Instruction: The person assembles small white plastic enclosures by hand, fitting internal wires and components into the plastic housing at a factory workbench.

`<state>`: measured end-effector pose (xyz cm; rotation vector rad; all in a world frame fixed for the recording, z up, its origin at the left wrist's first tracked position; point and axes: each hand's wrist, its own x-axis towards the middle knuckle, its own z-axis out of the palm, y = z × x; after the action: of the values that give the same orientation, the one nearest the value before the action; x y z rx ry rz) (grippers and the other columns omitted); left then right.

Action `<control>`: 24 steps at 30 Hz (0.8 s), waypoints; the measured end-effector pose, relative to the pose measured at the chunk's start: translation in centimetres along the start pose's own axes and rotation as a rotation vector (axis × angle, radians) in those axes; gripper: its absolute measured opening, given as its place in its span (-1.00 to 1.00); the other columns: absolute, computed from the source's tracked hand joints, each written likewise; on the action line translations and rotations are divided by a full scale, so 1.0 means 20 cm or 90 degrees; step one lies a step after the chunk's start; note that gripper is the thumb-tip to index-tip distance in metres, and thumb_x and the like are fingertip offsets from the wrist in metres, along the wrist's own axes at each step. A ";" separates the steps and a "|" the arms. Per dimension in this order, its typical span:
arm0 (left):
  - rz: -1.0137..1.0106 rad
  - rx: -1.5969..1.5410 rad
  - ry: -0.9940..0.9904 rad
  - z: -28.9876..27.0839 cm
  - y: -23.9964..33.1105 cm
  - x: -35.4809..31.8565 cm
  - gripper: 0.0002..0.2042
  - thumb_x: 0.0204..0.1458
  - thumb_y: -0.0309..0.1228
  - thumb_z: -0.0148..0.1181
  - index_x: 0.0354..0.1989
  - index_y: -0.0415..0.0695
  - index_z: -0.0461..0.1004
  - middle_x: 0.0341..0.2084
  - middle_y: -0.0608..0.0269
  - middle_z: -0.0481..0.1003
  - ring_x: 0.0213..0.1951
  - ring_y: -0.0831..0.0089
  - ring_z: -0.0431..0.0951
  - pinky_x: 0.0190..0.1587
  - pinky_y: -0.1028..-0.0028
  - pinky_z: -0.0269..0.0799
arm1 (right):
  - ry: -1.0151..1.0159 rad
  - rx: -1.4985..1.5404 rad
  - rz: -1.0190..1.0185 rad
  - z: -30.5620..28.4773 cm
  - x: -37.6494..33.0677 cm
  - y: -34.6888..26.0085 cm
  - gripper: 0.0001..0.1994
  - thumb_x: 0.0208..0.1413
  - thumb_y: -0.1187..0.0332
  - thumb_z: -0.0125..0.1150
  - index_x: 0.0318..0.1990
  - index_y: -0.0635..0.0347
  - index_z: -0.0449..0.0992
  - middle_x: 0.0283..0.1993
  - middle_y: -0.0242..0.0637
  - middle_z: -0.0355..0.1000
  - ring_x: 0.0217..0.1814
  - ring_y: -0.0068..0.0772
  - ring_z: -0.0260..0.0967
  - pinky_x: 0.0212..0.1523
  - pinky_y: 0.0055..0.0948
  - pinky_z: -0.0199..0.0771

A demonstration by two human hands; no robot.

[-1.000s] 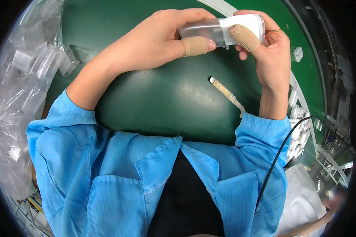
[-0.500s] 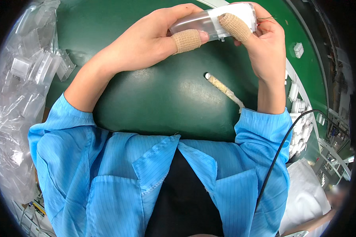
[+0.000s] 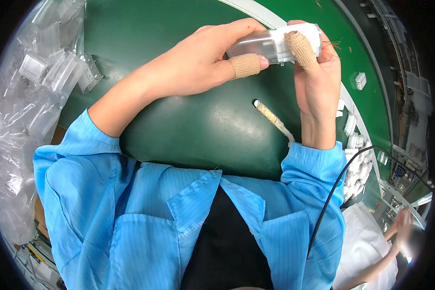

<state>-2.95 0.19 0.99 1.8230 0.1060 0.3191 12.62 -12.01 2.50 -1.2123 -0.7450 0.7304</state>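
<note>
Above the green table mat, both hands hold one assembly: a clear plastic case [image 3: 253, 48] with a white plastic piece [image 3: 308, 37] at its right end. My left hand [image 3: 205, 60] is wrapped round the case, its thumb along the near side. My right hand [image 3: 319, 82] grips the white piece, thumb on top and fingers behind, mostly hidden. Tan bandage covers both thumbs. Thin wires [image 3: 332, 44] stick out past the right fingers. How deep the white piece sits in the case I cannot tell.
A clear bag of plastic cases [image 3: 43, 96] lies at the left. A pale wrapped stick [image 3: 273, 118] rests near my right sleeve. Several white parts [image 3: 356, 169] pile at the right, beside a black cable [image 3: 331, 198]. Another person's arm [image 3: 372, 268] shows at lower right.
The view has shifted a little. My left hand and the case sit farther right and lower in the picture; both hands keep their hold. The other person's arm at lower right has moved.
</note>
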 end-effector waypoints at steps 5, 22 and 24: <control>0.023 -0.059 0.063 0.01 0.00 0.00 -0.69 0.07 -0.29 0.14 -0.11 -0.23 0.38 -0.43 0.21 0.46 -0.39 0.52 0.43 -0.33 0.51 0.33 | -0.069 -0.188 -0.065 -0.05 0.03 -0.02 -0.73 -0.01 0.48 0.24 -0.13 0.30 0.43 -0.22 -0.40 0.43 -0.20 -0.63 0.36 -0.15 -0.64 0.34; 0.045 -0.076 0.107 0.03 -0.01 0.01 -0.68 0.07 -0.29 0.15 -0.07 -0.20 0.36 -0.33 0.26 0.45 -0.29 0.59 0.41 -0.25 0.56 0.33 | -0.095 -0.231 0.003 0.02 -0.01 -0.02 -0.71 0.24 0.23 -0.09 -0.03 0.23 0.35 -0.16 -0.39 0.35 -0.25 -0.63 0.24 -0.31 -0.63 0.23; 0.043 -0.047 0.106 0.02 -0.01 0.00 -0.68 0.07 -0.30 0.15 -0.06 -0.20 0.35 -0.29 0.24 0.46 -0.25 0.57 0.43 -0.22 0.55 0.34 | -0.124 -0.188 0.035 0.03 0.00 -0.07 -0.70 0.25 0.22 -0.09 -0.04 0.27 0.35 -0.17 -0.39 0.35 -0.25 -0.62 0.24 -0.31 -0.63 0.22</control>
<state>-2.82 -0.08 0.79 1.7282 0.1476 0.5156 12.18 -11.95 4.02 -1.4459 -1.0099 0.8123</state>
